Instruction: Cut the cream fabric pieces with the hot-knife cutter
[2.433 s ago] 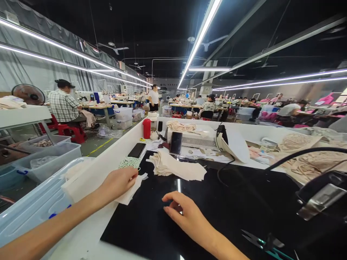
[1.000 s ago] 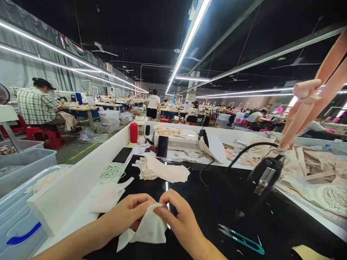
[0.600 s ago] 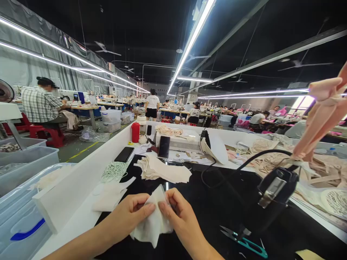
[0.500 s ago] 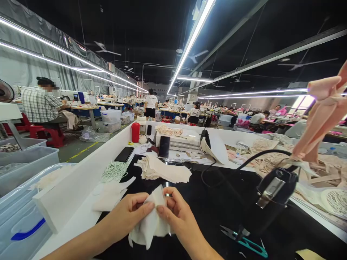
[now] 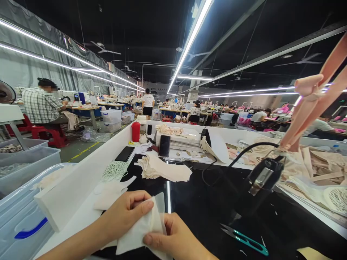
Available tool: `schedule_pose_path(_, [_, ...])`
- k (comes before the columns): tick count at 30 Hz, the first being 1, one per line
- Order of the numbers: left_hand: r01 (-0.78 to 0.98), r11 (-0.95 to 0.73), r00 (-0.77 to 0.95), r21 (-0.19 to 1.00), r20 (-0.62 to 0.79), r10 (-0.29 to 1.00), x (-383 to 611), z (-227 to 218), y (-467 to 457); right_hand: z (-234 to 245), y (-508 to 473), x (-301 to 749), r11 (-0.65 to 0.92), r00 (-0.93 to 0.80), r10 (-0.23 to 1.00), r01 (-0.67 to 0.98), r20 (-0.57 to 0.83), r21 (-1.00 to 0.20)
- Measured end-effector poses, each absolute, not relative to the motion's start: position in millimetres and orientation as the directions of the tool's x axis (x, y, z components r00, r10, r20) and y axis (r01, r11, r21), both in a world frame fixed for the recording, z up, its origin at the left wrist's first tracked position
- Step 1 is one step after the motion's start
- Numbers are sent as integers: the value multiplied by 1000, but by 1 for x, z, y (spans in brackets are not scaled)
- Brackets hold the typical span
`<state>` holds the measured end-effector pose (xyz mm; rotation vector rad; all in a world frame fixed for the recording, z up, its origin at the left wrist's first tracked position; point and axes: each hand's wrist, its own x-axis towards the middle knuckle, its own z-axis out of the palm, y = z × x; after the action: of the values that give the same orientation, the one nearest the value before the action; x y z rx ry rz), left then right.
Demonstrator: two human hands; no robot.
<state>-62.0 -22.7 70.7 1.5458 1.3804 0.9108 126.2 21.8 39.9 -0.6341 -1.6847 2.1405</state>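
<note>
A cream-white piece of fabric (image 5: 133, 236) is pinched in both hands above the black tabletop, in layers with a thin sheer edge. My left hand (image 5: 129, 211) grips its upper part between thumb and curled fingers. Lower and to the right, my right hand (image 5: 176, 236) presses its thumb on the fabric, with the fingers behind it mostly hidden. Just beyond the hands lies a stack of cream fabric pieces (image 5: 165, 171). More pale cloth (image 5: 107, 195) rests left of my left hand. Teal thread snips (image 5: 248, 241) lie to the right of my right hand.
A black tool with a silver plate (image 5: 264, 178) hangs from pink straps (image 5: 306, 104) on the right, its cord looping over the table. Farther back are phones (image 5: 164, 146), pale green cord (image 5: 115, 170) and a lamp (image 5: 215, 146). Beige fabric heaps (image 5: 322, 162) lie right. Co-workers sit beyond.
The fabric has been spread flatter and turned. My right hand has moved down along it, while my left hand stays at its upper part. The hanging black tool has swung left.
</note>
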Motion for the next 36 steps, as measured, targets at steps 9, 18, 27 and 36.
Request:
schedule_pose_path(9, [452, -14, 93, 892, -31, 995, -60, 74, -21, 30, 20, 136, -123, -833, 527, 120, -167, -985])
schedule_pose_path(18, [571, -74, 133, 818, -4, 991, -59, 57, -2, 28, 21, 144, -97, -748, 606, 269, -271, -958])
schedule_pose_path(27, [773, -295, 255, 561, 151, 955, -39, 33, 28, 12, 32, 178, 5, -574, 763, 465, -298, -885])
schedule_pose_path(36, [789, -569, 551, 232, 144, 822, 0, 24, -3, 2, 35, 209, 46, -526, 812, 492, -255, -869])
